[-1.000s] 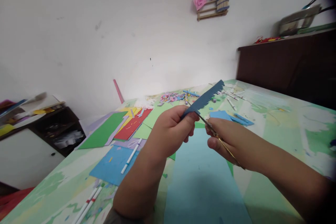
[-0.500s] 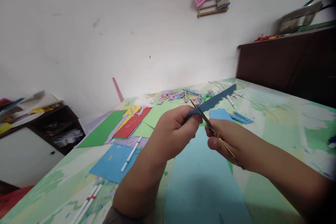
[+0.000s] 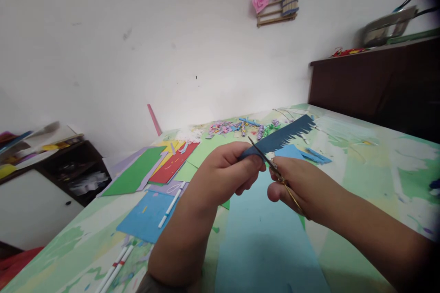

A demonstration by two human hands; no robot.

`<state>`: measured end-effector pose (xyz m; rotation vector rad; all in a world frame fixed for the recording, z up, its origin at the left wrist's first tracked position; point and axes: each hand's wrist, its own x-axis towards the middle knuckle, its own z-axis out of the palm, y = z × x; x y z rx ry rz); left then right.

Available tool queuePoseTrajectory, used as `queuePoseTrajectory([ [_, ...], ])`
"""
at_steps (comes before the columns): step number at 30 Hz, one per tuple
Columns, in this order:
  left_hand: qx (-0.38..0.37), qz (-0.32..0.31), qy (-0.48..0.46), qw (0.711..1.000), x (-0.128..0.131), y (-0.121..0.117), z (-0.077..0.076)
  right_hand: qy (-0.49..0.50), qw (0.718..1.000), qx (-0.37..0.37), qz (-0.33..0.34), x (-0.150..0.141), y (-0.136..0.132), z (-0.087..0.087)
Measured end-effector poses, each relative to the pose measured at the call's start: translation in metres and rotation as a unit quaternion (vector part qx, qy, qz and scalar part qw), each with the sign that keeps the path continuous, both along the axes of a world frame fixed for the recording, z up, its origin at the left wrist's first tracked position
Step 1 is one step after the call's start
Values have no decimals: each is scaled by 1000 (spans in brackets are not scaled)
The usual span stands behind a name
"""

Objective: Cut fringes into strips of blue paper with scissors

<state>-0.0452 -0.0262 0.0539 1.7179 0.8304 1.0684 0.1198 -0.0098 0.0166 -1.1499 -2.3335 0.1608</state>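
My left hand (image 3: 233, 167) pinches the near end of a dark blue paper strip (image 3: 285, 136), whose lower edge is cut into a fringe. The strip slants up to the right above the table. In my right hand (image 3: 299, 181) is a pair of scissors (image 3: 280, 177) with gold-coloured handles; its blades lie across the strip just beyond my left fingers. Part of the handles is hidden by my right hand. Below both hands lies a light blue sheet (image 3: 264, 238).
Green (image 3: 135, 171), red (image 3: 173, 165) and blue sheets (image 3: 144, 215) lie to the left, with white markers (image 3: 118, 268) near the front. Paper scraps (image 3: 223, 127) are heaped toward the wall. A dark cabinet (image 3: 371, 82) stands at the right, a shelf unit (image 3: 82, 160) at the left.
The strip's fringed edge now faces me more, so its cuts show more clearly. Both hands and the scissors have shifted only slightly, the blades still across the strip.
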Motion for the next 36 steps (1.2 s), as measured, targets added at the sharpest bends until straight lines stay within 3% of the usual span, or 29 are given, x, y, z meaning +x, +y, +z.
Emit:
queuePoseTrajectory([
  [7,29,57,44,997,3,0,-2,52,996,3,69,5,0,-3],
  [13,149,133,150,968,8,0,0,41,997,-25,58,7,0,-2],
  [18,174,166,187,952,8,0,-3,24,997,-38,65,7,1,0],
  [26,85,134,173,972,4,-2,-1,9,995,-44,89,5,-2,5],
  [36,-13,72,64,995,0,-8,5,-2,998,-31,61,0,-1,0],
])
